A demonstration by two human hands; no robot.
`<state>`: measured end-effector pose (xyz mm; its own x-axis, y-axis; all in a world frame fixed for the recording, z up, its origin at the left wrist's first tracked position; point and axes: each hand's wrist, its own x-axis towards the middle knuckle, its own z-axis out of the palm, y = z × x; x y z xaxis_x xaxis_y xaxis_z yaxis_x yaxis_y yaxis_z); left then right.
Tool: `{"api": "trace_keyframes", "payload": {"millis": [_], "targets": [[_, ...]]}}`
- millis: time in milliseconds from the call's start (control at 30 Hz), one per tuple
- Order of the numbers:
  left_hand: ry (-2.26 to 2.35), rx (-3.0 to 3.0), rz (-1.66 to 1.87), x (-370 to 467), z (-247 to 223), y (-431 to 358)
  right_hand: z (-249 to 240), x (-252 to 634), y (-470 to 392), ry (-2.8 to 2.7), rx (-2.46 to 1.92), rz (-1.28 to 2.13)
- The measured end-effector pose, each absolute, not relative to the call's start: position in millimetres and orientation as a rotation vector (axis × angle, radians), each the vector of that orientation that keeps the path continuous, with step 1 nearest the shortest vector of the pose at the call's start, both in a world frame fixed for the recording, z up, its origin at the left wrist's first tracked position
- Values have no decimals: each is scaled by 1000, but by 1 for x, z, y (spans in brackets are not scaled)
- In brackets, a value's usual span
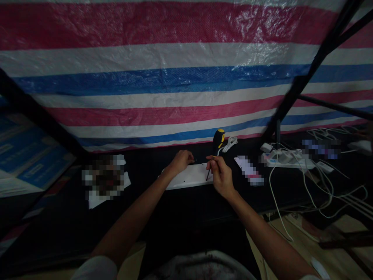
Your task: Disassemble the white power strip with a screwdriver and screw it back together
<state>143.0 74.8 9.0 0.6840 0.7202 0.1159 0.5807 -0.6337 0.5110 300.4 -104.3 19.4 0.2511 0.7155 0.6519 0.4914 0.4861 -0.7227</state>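
A long white plastic casing with small dark holes, perhaps a power strip's, lies on the black table in front of me. My right hand is closed around the lower part of a screwdriver. Its black-and-yellow handle points up, slightly tilted, and the thin shaft reaches down to the right part of the casing. Over the casing's left part rests my left hand, its fingers pinched together. A tiny dark object shows at those fingertips, too small to name.
Behind the casing lies a coiled white cable. A white power strip with plugs and tangled cables stands at the right. At left is a blurred pile on white paper. Black metal bars slant before a striped sheet.
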Motion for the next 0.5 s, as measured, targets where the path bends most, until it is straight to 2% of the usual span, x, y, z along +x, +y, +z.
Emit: {"api": "trace_keyframes", "payload": {"millis": [333,500], "targets": [[1082,2546,566,111,26,45,23,300,-105,-1335,-1141,169],[870,2633,734,71,25,14,20,296,-106,-1169,-1134,263]]}}
